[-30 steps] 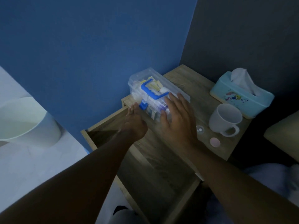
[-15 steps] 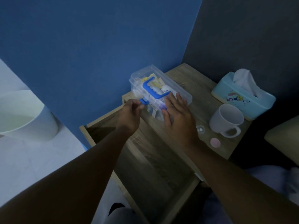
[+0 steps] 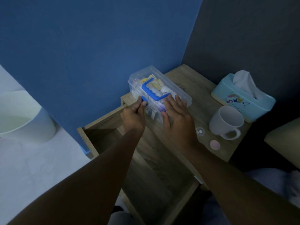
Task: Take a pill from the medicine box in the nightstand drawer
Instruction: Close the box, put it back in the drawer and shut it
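Observation:
A clear plastic medicine box (image 3: 175, 88) with a blue handle (image 3: 150, 92) stands on the wooden nightstand top (image 3: 199, 88), at its left rear corner by the blue wall. My left hand (image 3: 134, 115) pinches the blue latch (image 3: 144, 99) on the box's near end between thumb and fingers. My right hand (image 3: 177, 116) lies flat on the box's near right side with fingers spread. The nightstand drawer (image 3: 146, 168) is pulled out below my arms, its inside dark. Packets show through the box lid.
A white mug (image 3: 226, 122), a light blue tissue box (image 3: 243, 98), a small clear cap (image 3: 200, 132) and a pink round lid (image 3: 214, 144) sit on the right of the nightstand top. A white bin (image 3: 21, 116) stands on the floor at left.
My left hand has risen from the box's lower end and closed its fingertips on the blue latch. My right hand stays flat on the box.

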`<state>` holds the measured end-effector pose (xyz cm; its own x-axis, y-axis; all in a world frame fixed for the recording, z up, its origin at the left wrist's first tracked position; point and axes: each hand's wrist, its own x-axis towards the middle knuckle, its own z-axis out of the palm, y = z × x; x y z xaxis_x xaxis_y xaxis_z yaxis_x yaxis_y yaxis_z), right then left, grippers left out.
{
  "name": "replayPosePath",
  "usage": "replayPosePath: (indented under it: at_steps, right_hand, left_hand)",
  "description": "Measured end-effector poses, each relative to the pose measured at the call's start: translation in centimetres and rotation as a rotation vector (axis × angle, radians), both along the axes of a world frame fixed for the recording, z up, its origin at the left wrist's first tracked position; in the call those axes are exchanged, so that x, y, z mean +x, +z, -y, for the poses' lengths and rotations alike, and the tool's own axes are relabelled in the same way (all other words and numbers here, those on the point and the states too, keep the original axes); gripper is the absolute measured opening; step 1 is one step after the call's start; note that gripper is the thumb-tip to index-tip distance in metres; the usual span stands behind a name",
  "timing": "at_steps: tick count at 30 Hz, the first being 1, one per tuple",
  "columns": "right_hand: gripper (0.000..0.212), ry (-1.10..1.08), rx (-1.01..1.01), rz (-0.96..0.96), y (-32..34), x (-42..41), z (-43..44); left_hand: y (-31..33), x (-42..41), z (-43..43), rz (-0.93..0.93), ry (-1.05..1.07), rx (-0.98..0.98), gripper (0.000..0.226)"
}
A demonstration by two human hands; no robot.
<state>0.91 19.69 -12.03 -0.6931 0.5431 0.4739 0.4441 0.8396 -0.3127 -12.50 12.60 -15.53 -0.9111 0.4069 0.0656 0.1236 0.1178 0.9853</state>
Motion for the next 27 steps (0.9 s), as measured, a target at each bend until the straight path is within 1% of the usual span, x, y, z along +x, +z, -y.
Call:
replayPosePath:
  at_steps: [6,9,12,18,20,22,23,25,27]
  right_hand:
    - [0.039,0.028,0.002,0.033,0.0,0.1,-0.3]
    - [0.04,0.039,-0.017,0.038,0.1,0.2,-0.3]
    - [0.04,0.042,-0.029,0.049,0.3,0.3,-0.2]
    - [0.04,0.042,-0.081,0.027,0.7,0.3,-0.1]
    - [0.041,0.037,-0.098,0.043,0.9,0.2,-0.1]
    - [0.043,0.036,-0.166,0.065,1.4,0.3,-0.2]
    - [0.044,0.043,-0.222,0.064,1.7,0.4,-0.3]
    - [0.046,0.048,-0.346,0.009,2.5,0.6,-0.4]
    - [0.05,-0.02,-0.429,-0.073,3.1,0.8,-0.3]
  left_hand:
    - [0.4,1.4,-0.2,-0.206,-0.013,-0.147,0.036]
    - [0.4,1.3,-0.1,-0.26,-0.015,-0.24,0.039]
    - [0.7,1.3,0.3,-0.324,-0.067,-0.279,0.04]
    - [1.7,0.3,1.2,-0.347,-0.237,-0.311,0.041]
    - [2.1,-0.4,1.4,-0.316,-0.251,-0.35,0.043]
    - [2.8,-1.0,1.6,-0.274,-0.241,-0.378,0.039]
    - [3.3,-1.3,1.8,-0.288,-0.219,-0.382,0.035]
    - [4.3,-2.2,2.0,-0.351,-0.163,-0.379,0.033]
    - [5.1,-3.4,1.7,-0.383,-0.128,-0.376,0.036]
